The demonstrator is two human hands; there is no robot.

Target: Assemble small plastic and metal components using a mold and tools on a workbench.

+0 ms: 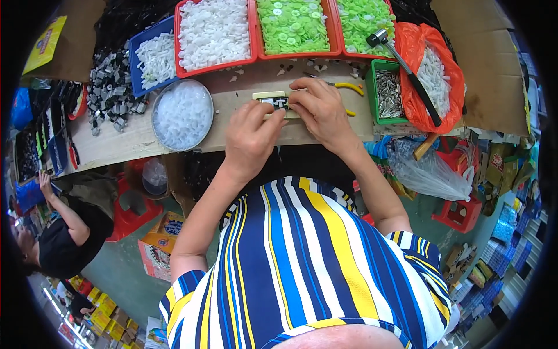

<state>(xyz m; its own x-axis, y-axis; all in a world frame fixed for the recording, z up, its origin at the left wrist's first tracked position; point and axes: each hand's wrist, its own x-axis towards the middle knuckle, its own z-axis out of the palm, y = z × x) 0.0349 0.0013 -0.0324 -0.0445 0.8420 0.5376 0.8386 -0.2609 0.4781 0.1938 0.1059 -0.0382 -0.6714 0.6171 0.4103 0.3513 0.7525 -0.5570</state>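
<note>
A small cream-coloured block [269, 95] lies on the bench in front of me, with a black-and-white mechanism [279, 103] set in its middle. My left hand [253, 135] is closed at its near left side, thumb and forefinger pinched against the mechanism. From the right, my right hand [321, 109] pinches at the mechanism's right end; the fingertips cover whatever small part is between them. Just beyond my right hand are pliers with yellow handles [350, 88], partly hidden by it.
Red trays of white parts [214, 35] and green discs [292, 26] line the back. A round dish [182, 115] and dark metal parts [110, 87] are left. Right are a green box of metal pins [389, 93], a hammer [410, 75] and an orange bag [450, 119]. Another person [72, 232] works far left.
</note>
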